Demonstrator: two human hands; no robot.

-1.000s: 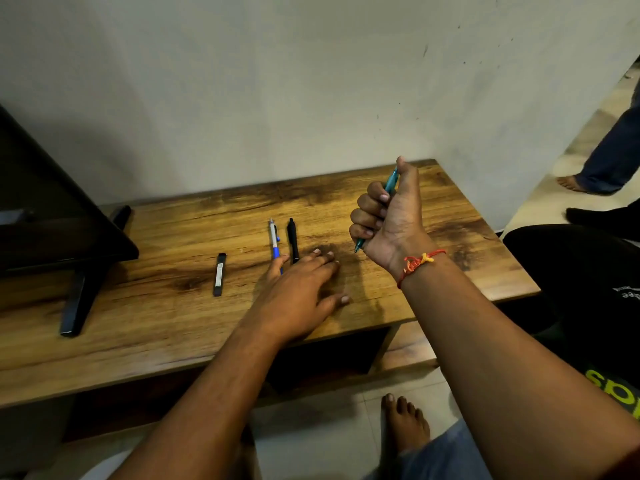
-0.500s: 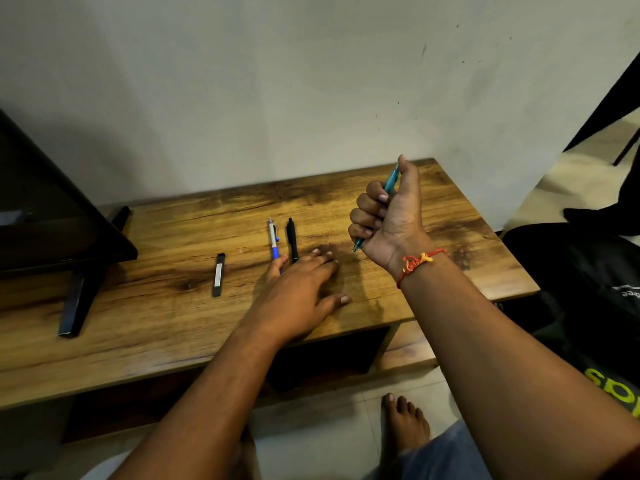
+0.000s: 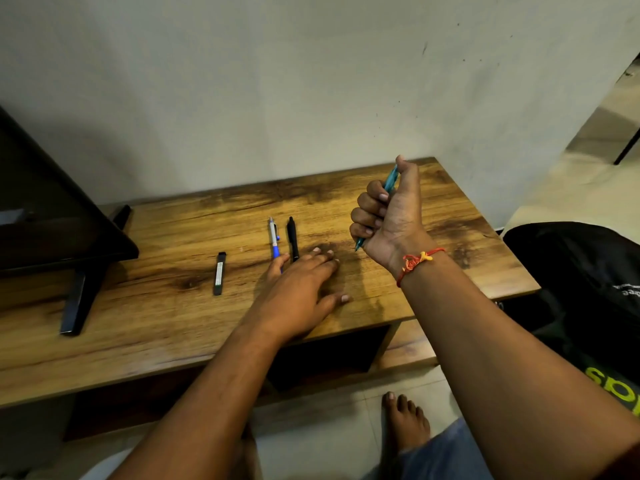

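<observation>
My right hand [image 3: 391, 216] is raised above the wooden table [image 3: 450, 216], fist closed around a teal pen [image 3: 392, 178] held upright, thumb on its top end and its tip poking out below. My left hand [image 3: 304, 289] lies flat on the table with straight fingers, touching the lower end of a white and blue pen [image 3: 273, 237]. A black pen [image 3: 292, 237] lies just right of that one. A small black lead case [image 3: 219, 273] with a pale label lies further left.
A dark screen [image 3: 52, 216] on black legs [image 3: 78, 303] stands at the table's left end. A pale wall runs behind the table. A black bag [image 3: 585, 289] sits on the floor to the right. My bare foot [image 3: 405, 420] is below the table's front edge.
Both hands stay where they were. A person's foot and leg seen on the floor at far right a second ago have gone out of view.
</observation>
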